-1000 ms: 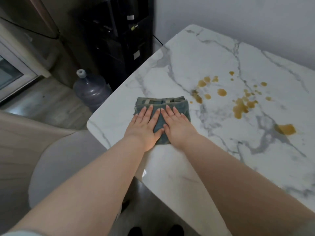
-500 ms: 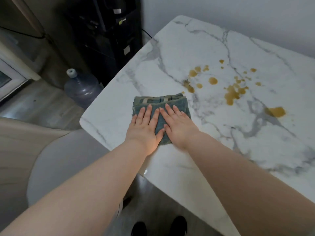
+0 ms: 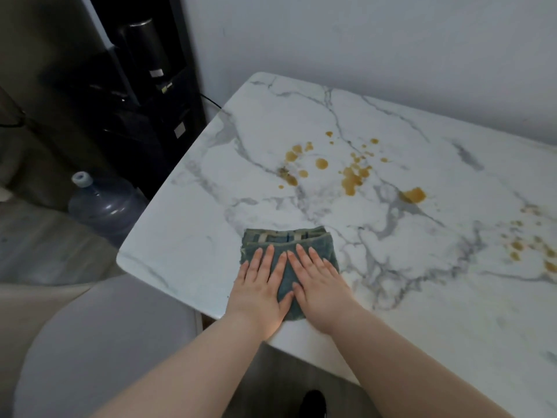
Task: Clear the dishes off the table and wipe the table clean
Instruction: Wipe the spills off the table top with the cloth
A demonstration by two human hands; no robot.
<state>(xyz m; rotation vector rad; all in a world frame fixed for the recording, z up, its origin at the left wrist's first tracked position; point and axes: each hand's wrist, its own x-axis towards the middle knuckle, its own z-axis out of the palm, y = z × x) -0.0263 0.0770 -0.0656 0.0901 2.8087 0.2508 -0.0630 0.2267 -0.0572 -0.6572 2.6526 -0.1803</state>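
Pressing flat on a folded teal cloth [image 3: 288, 240], both hands lie side by side with fingers straight and slightly fanned. The left hand [image 3: 258, 286] covers the cloth's 9 o'clock half and the right hand [image 3: 320, 288] its 3 o'clock half. The thumbs nearly meet over the strip of cloth that shows between them. Neither hand curls round the fabric; palms and fingers simply rest on top.

The cloth sits on the white marble table [image 3: 401, 276], close to the near edge and toward the rounded corner at 9 o'clock. As folded it looks roughly square, so I cannot tell its long axis for certain. Its stacked fold edges, with a pale woven band, face 12 o'clock, away from the person, and that banded edge runs from 9 to 3 o'clock with a slight tilt. All the fingertips point toward 12 o'clock too.

Amber spills [image 3: 352, 180] dot the marble at 1 o'clock from the cloth, well apart from it. More drops [image 3: 517, 245] lie out at 3 o'clock near the frame's side.

Off the table at 10 o'clock a blue water bottle [image 3: 104, 203] stands on the floor beside a dark appliance [image 3: 144, 95]. A pale chair seat [image 3: 102, 342] shows at 8 o'clock, under the left forearm.
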